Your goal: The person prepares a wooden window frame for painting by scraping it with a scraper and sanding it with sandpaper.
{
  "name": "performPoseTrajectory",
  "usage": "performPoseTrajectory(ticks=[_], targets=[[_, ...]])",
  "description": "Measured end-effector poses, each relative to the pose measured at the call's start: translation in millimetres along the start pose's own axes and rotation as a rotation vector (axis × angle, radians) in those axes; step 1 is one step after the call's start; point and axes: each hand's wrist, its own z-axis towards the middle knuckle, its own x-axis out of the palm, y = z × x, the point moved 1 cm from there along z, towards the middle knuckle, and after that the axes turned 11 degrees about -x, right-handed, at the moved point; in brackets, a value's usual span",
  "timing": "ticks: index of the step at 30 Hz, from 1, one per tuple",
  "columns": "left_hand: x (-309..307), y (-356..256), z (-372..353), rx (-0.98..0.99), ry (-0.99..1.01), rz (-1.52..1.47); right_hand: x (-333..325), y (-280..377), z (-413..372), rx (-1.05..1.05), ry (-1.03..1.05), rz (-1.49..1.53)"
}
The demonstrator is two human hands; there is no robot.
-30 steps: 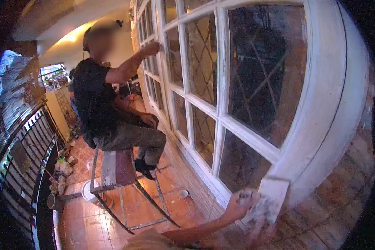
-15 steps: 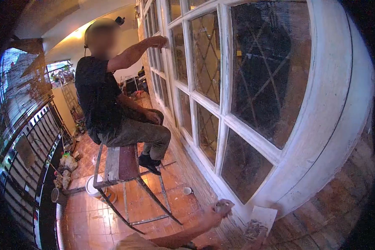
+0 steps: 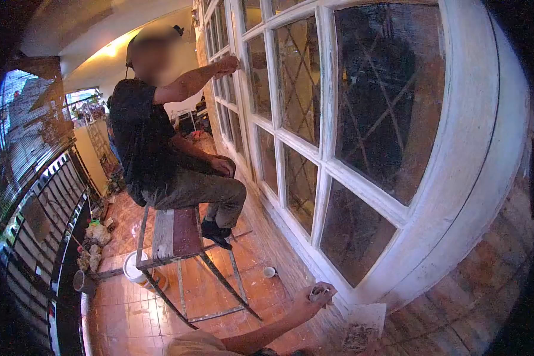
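Observation:
At the bottom centre, my left hand point(image 3: 312, 300) is closed around a small pale object point(image 3: 320, 291) with a rounded, cup-like rim; its exact kind is hard to make out. The hand is beside the lower corner of a white multi-pane window frame point(image 3: 345, 291). Just right of it, a white board point(image 3: 369, 314) with grey, crumbly material on its lower part lies low against the wall base. My right hand cannot be made out in the current view.
A person point(image 3: 145, 130) sits on a metal-legged bench point(image 3: 178, 234), one hand raised to the window frame. A white bucket point(image 3: 135, 267) stands under the bench, and a small cup point(image 3: 270, 272) lies on the tiled floor. A black railing point(image 3: 47, 225) runs along the left.
The white board has shifted slightly left and down. The skin-coloured shape at its lower edge no longer shows clearly. The seated person's head has turned and leans slightly right.

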Motion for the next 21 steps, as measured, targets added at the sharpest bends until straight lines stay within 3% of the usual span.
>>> performPoseTrajectory(ticks=[19,21], targets=[[-32,2,-29,0.008,-0.119,-0.087,6,-14,-23,0.131,0.120,0.035],[-41,-11,-15,0.224,-0.190,0.022,7,-18,-21,0.138,0.132,0.042]])
